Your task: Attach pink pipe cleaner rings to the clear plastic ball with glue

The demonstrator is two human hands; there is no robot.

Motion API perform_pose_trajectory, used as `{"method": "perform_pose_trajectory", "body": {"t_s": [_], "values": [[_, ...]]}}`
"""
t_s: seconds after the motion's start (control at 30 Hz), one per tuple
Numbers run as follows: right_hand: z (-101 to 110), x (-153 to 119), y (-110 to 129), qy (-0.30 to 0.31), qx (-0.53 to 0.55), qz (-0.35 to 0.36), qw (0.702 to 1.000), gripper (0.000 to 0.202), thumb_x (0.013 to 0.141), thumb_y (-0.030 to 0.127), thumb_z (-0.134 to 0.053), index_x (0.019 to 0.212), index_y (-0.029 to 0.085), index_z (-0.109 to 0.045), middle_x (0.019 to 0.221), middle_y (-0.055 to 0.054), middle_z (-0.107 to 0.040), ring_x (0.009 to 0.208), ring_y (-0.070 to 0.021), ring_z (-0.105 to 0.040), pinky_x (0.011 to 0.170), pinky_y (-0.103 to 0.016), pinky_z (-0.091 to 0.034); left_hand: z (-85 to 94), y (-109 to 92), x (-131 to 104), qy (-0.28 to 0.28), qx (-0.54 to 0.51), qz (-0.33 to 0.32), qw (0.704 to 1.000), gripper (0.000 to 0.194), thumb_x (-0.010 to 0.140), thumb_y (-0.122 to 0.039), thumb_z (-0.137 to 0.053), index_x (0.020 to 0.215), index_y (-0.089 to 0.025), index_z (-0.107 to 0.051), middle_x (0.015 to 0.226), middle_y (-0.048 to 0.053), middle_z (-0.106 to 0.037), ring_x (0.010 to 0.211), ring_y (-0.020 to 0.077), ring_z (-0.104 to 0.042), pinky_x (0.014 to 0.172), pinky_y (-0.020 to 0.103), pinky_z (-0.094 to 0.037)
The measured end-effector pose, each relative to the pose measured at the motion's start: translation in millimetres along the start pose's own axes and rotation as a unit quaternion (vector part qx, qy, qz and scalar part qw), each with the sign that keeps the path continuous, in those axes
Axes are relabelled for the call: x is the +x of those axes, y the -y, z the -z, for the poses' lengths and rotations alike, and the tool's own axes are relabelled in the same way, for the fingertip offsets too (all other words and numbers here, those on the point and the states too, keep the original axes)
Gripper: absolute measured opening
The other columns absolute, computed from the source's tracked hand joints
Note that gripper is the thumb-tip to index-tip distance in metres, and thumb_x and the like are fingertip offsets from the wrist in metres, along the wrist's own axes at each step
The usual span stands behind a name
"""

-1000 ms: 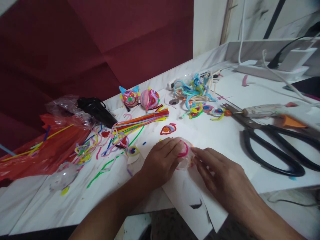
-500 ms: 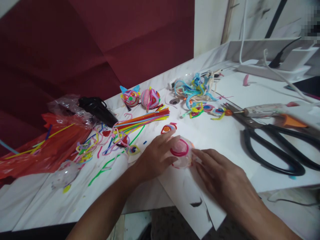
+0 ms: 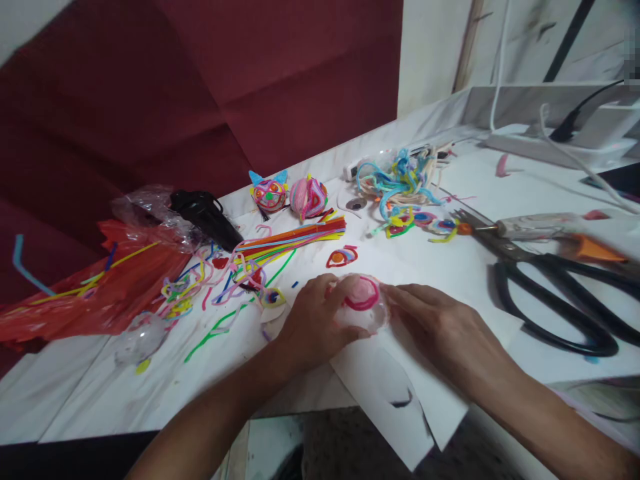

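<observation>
A clear plastic ball (image 3: 361, 303) with a pink coil and a red ring of pipe cleaner on top rests on white paper (image 3: 400, 393) near the table's front edge. My left hand (image 3: 314, 323) cups its left side, fingers curled against it. My right hand (image 3: 440, 327) presses its right side with the fingertips. Both hands hold the ball between them on the table (image 3: 100, 400).
A bundle of coloured pipe cleaners (image 3: 290, 239) and loose scraps lie to the left. Two decorated balls (image 3: 290, 195) stand at the back. Large black scissors (image 3: 545, 293) and a glue gun (image 3: 545, 227) lie to the right. A red plastic bag (image 3: 85, 293) sits at far left.
My left hand slid down off the top of the ball, and the pink coil now shows. My right hand shifted a little closer to the ball.
</observation>
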State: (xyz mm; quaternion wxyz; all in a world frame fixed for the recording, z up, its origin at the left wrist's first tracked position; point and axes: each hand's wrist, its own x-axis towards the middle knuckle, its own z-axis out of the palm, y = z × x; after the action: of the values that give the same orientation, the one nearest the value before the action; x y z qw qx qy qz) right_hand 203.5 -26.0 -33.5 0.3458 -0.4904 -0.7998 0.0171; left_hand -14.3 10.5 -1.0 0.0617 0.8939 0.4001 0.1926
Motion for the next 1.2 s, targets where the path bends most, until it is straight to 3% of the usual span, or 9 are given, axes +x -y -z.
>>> {"method": "perform_pose_trajectory", "body": {"t_s": [0.07, 0.13, 0.2, 0.27, 0.5, 0.9, 1.03, 1.2], "values": [[2, 3, -2, 0.019, 0.006, 0.002, 1.0, 0.036, 0.097, 0.015, -0.036, 0.123, 0.02, -0.06, 0.102, -0.009, -0.067, 0.084, -0.0236, -0.066, 0.068, -0.037, -0.06, 0.2, 1, -1, -0.025, 0.019, -0.043, 0.999, 0.066, 0.087, -0.058, -0.055, 0.136, -0.015, -0.045, 0.137, 0.02, -0.049, 0.129, 0.0349, -0.047, 0.106, 0.054, -0.042], [3, 3, -3, 0.026, 0.012, 0.001, 1.0, 0.036, 0.097, 0.015, -0.037, 0.124, 0.019, -0.06, 0.102, -0.009, -0.067, 0.084, -0.0236, -0.066, 0.069, -0.037, -0.06, 0.1, 3, -1, -0.037, 0.011, -0.097, 0.994, 0.049, 0.096, -0.042, -0.047, 0.137, -0.015, -0.043, 0.143, 0.019, -0.046, 0.135, 0.0301, -0.042, 0.112, 0.05, -0.039], [3, 2, -3, 0.026, 0.011, 0.0, 1.0, 0.035, 0.097, 0.015, -0.038, 0.125, 0.019, -0.06, 0.101, -0.01, -0.067, 0.084, -0.0235, -0.065, 0.069, -0.037, -0.06, -0.5, 4, 0, -0.045, -0.006, -0.127, 0.991, 0.04, 0.098, -0.027, -0.043, 0.136, -0.016, -0.043, 0.14, 0.015, -0.05, 0.134, 0.0252, -0.044, 0.112, 0.047, -0.041], [2, 0, -3, 0.022, 0.006, 0.001, 1.0, 0.036, 0.096, 0.015, -0.039, 0.125, 0.018, -0.06, 0.1, -0.01, -0.067, 0.083, -0.0237, -0.066, 0.069, -0.037, -0.06, -0.9, 3, 3, -0.064, -0.012, -0.132, 0.989, 0.037, 0.097, -0.022, -0.043, 0.133, -0.016, -0.046, 0.135, 0.013, -0.056, 0.129, 0.0236, -0.049, 0.11, 0.046, -0.045], [-2, -1, -3, -0.007, -0.002, 0.011, 1.0, 0.037, 0.095, 0.013, -0.037, 0.122, 0.015, -0.061, 0.1, -0.012, -0.067, 0.079, -0.0234, -0.066, 0.066, -0.037, -0.06, 5.1, -9, 13, -0.092, 0.057, -0.155, 0.982, 0.027, 0.092, -0.021, -0.053, 0.115, -0.01, -0.059, 0.119, 0.014, -0.066, 0.114, 0.0236, -0.061, 0.102, 0.041, -0.053], [1, 1, -1, 0.001, 0.003, -0.005, 1.0, 0.038, 0.093, 0.011, -0.036, 0.12, 0.016, -0.062, 0.099, -0.009, -0.068, 0.082, -0.0224, -0.066, 0.064, -0.034, -0.059, 11.9, -19, 16, -0.085, 0.054, -0.124, 0.987, 0.023, 0.094, -0.023, -0.05, 0.111, -0.013, -0.063, 0.114, 0.012, -0.07, 0.108, 0.0214, -0.065, 0.098, 0.039, -0.055], [2, -4, -4, 0.01, 0.03, -0.011, 0.999, 0.037, 0.094, 0.01, -0.037, 0.123, 0.017, -0.058, 0.098, -0.008, -0.066, 0.08, -0.0205, -0.065, 0.065, -0.034, -0.057, 16.7, -16, 20, -0.072, 0.042, -0.134, 0.987, 0.022, 0.096, -0.022, -0.048, 0.108, -0.014, -0.064, 0.111, 0.01, -0.071, 0.105, 0.0208, -0.066, 0.096, 0.039, -0.056], [5, -7, -9, -0.025, 0.036, -0.011, 0.999, 0.038, 0.094, 0.01, -0.039, 0.127, 0.018, -0.054, 0.102, -0.007, -0.066, 0.083, -0.0198, -0.066, 0.066, -0.032, -0.056, 19.3, -7, 26, -0.049, 0.01, -0.145, 0.988, 0.02, 0.095, -0.018, -0.049, 0.109, -0.014, -0.063, 0.114, 0.009, -0.071, 0.108, 0.0197, -0.065, 0.097, 0.038, -0.054]]}}
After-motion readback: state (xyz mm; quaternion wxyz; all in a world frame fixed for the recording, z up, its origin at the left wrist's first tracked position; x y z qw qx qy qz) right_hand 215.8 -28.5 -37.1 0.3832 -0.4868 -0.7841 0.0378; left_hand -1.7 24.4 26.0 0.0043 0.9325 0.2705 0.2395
